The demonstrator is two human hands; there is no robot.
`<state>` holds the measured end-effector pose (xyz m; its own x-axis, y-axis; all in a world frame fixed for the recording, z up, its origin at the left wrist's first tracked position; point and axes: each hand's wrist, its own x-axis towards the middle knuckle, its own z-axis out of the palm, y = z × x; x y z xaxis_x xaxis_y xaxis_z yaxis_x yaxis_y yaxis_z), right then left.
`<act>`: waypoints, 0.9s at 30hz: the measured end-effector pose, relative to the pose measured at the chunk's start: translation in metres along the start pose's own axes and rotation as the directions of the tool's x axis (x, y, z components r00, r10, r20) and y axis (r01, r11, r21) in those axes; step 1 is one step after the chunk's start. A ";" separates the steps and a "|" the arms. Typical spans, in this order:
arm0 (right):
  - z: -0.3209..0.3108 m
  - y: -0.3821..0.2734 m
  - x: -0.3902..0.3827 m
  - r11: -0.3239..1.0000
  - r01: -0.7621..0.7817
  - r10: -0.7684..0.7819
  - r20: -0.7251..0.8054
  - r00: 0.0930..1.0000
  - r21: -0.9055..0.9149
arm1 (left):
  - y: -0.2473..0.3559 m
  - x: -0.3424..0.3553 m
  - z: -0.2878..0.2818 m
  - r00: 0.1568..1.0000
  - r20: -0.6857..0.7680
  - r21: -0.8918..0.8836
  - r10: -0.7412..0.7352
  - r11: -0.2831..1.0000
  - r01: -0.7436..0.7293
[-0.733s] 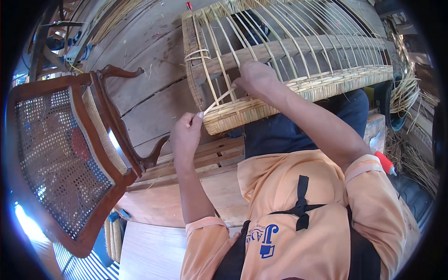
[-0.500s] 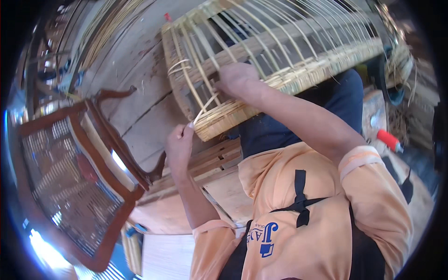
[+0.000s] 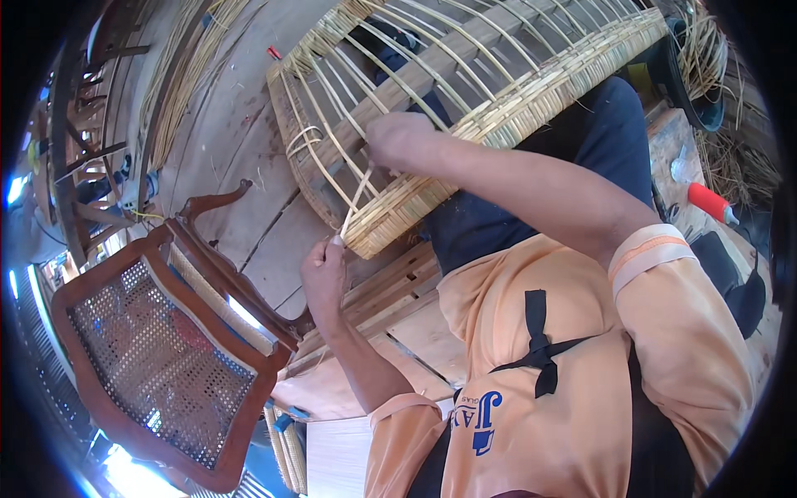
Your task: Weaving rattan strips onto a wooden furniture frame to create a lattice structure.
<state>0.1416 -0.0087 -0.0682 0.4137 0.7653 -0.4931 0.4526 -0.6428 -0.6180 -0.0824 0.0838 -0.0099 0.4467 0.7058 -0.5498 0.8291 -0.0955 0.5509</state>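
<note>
Nearest, a pale cane strip [image 3: 357, 197] is pinched at its lower end by the closed left hand [image 3: 325, 270]. Beyond, the right hand [image 3: 400, 139] is closed on the strip among the ribs of the half-woven rattan frame [image 3: 465, 108], which is propped across the lap above the plank floor [image 3: 249, 199]. Weaving is judged under way; tension on the strip is called for next.

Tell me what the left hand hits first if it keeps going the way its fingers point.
The left hand points up at the cane strip it pinches; just beyond, probably the woven rim of the frame, though depth is unclear.
</note>
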 end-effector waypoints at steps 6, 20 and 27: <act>-0.010 -0.006 -0.005 0.997 0.076 -0.076 0.011 0.997 0.022 | -0.002 0.004 -0.011 0.999 -0.031 0.061 0.015 0.998 -0.013; -0.067 0.063 -0.057 0.908 -0.150 0.105 0.134 0.985 0.391 | 0.027 0.028 0.002 0.984 -0.137 0.627 0.116 0.779 -0.005; -0.067 0.103 -0.068 0.816 -0.246 0.113 0.274 0.955 0.524 | 0.033 0.031 0.024 0.716 -0.298 0.805 0.631 0.569 -0.167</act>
<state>0.2128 -0.1291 -0.0575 0.2301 0.6674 -0.7083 -0.1464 -0.6958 -0.7032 -0.0331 0.0858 -0.0236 0.7431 0.6542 0.1410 0.6681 -0.7373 -0.1002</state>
